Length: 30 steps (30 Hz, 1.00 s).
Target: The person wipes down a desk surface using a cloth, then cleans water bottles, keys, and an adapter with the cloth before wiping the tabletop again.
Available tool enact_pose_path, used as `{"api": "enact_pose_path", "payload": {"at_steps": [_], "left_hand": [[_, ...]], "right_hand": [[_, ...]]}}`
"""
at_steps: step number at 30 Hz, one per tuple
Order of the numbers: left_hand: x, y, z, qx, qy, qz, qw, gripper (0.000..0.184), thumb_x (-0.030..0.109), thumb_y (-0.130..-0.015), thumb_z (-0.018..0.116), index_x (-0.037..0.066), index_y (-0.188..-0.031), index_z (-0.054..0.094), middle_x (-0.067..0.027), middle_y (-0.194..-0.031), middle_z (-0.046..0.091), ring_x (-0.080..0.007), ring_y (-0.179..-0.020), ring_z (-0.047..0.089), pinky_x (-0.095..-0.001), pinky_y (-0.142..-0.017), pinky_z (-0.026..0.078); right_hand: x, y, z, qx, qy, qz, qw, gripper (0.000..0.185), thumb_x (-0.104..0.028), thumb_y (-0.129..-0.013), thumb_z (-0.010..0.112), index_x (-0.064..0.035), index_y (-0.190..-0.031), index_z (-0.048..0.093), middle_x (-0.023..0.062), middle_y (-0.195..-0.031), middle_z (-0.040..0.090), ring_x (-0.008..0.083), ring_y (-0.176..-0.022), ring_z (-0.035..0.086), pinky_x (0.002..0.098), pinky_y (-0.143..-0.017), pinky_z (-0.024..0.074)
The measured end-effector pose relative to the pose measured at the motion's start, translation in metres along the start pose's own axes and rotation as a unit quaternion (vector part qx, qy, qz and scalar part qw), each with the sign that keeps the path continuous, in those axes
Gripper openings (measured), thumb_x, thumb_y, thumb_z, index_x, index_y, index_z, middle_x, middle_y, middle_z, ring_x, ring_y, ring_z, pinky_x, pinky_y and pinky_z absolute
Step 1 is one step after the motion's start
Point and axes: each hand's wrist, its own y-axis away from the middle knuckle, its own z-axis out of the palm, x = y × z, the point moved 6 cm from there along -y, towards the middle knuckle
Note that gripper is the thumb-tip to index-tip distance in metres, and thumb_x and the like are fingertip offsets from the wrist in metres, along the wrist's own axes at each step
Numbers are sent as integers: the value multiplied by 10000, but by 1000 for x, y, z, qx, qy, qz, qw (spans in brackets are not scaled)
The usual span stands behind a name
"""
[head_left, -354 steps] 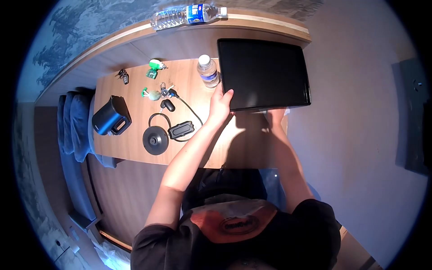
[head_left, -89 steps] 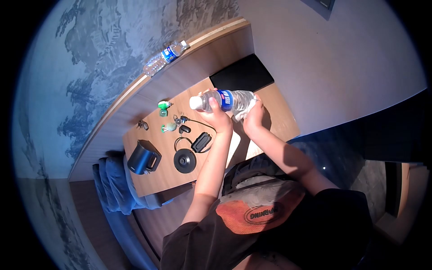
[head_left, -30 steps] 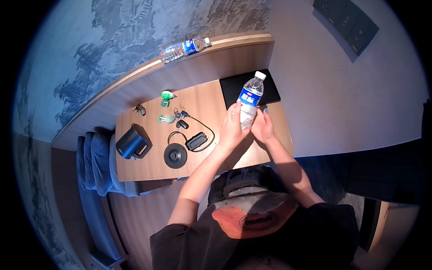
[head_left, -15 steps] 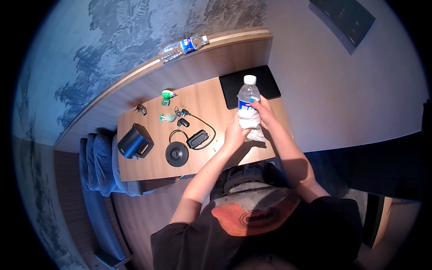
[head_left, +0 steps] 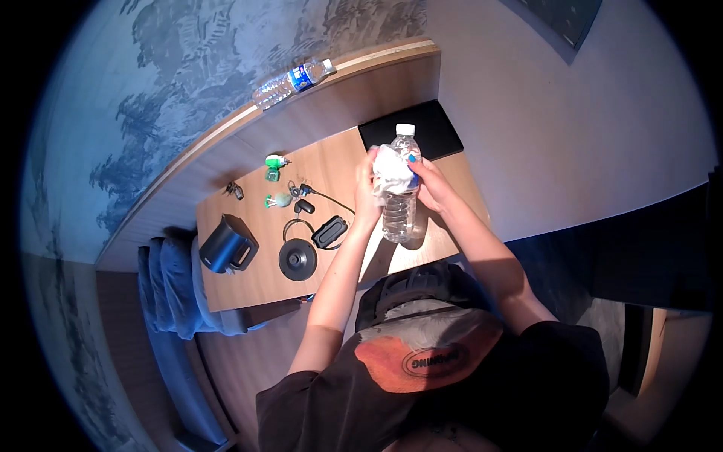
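Observation:
A clear plastic water bottle (head_left: 399,218) with a white cap and blue label is held upright, slightly tilted, over the table's right part. My right hand (head_left: 432,187) is closed around its right side, thumb across the label. With my left hand (head_left: 367,197), closed, I press a crumpled white cloth (head_left: 393,172) against the bottle's left and front; it covers most of the label. Whether it is fabric or tissue I cannot tell. The left fingertips are partly hidden behind the cloth.
On the wooden table (head_left: 331,151) lie a black flat panel (head_left: 422,128), a dark blue kettle (head_left: 227,245), its round base (head_left: 297,260), a black cable block (head_left: 330,232), green-capped small items (head_left: 274,167) and keys (head_left: 236,191). Another bottle (head_left: 294,81) lies on the ledge.
The white cloth has moved up the bottle from its lower part to the label, and my left hand has risen with it. The bottle's lower half now shows. The view has shifted slightly.

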Motion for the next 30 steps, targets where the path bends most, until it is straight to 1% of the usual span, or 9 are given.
{"api": "enact_pose_path", "payload": {"at_steps": [4, 8, 11, 14, 16, 18, 26, 27, 30], "left_hand": [[25, 9, 10, -117, 462, -73, 876, 581, 373, -905, 468, 37, -1349, 306, -129, -1307, 428, -233, -1196, 433, -364, -995, 360], [-12, 14, 20, -68, 296, -131, 944, 472, 242, -866, 582, 38, -1254, 408, -95, -1158, 539, -201, -1045, 543, -361, -912, 437], [-45, 15, 17, 4, 463, -219, 859, 400, 282, -868, 579, 39, -1168, 475, -106, -1078, 585, -219, -955, 593, -373, -853, 491], [-56, 11, 8, 42, 554, -233, 798, 486, 424, -881, 521, 36, -1171, 476, -122, -1081, 585, -255, -971, 590, -400, -874, 484], [-50, 8, -2, 95, 555, -204, 801, 353, 273, -890, 551, 11, -1119, 494, -112, -1003, 598, -220, -905, 607, -368, -820, 503], [-44, 6, -5, 103, 530, -194, 819, 371, 270, -881, 568, 1, -1124, 489, -109, -1000, 598, -215, -906, 605, -366, -825, 500], [-50, 0, -21, 27, 498, -131, 857, 441, 372, -877, 539, 25, -1147, 504, -116, -1055, 602, -241, -962, 601, -387, -876, 479], [-51, -2, -24, -29, 522, -144, 840, 466, 396, -872, 529, 29, -1158, 496, -121, -1072, 596, -246, -988, 590, -388, -880, 471], [-2, -12, -31, -6, 564, -94, 821, 471, 348, -846, 554, 26, -1181, 478, -132, -1074, 586, -269, -999, 578, -410, -881, 462]], "right_hand": [[-5, 1, 9, 39, 93, -35, 994, 317, -168, -893, 559, -2, -1155, 493, 74, -1063, 582, 146, -962, 569, 298, -830, 469], [11, -10, 7, 60, 109, -9, 992, 448, -379, -932, 452, 5, -1160, 482, 89, -1096, 557, 142, -997, 541, 293, -848, 449], [3, 7, 35, 96, 99, 68, 988, 639, -514, -924, 363, 5, -1297, 384, 159, -1330, 389, 218, -1229, 400, 339, -999, 352], [3, 3, 19, 89, 186, -46, 977, 709, -452, -833, 581, -25, -1341, 330, 200, -1410, 276, 282, -1293, 315, 390, -1043, 293], [1, 19, 24, 82, 683, -85, 721, 783, -355, -734, 693, -31, -1344, 323, 224, -1383, 306, 325, -1277, 338, 389, -1017, 333], [19, 30, 30, 12, 675, -56, 736, 939, -344, -619, 761, -33, -1357, 271, 254, -1219, 483, 373, -1144, 483, 395, -936, 413], [18, 35, 31, -32, 582, 38, 811, 850, -351, -627, 754, 24, -1275, 354, 237, -1058, 586, 344, -984, 592, 379, -853, 470], [23, 31, 19, -67, 626, 22, 776, 697, -291, -667, 749, 13, -1204, 426, 163, -991, 627, 258, -879, 635, 345, -799, 495], [48, 37, 5, -227, 413, 178, 864, 520, -207, -715, 729, 2, -1127, 490, 103, -973, 636, 176, -814, 634, 293, -744, 508]]}}
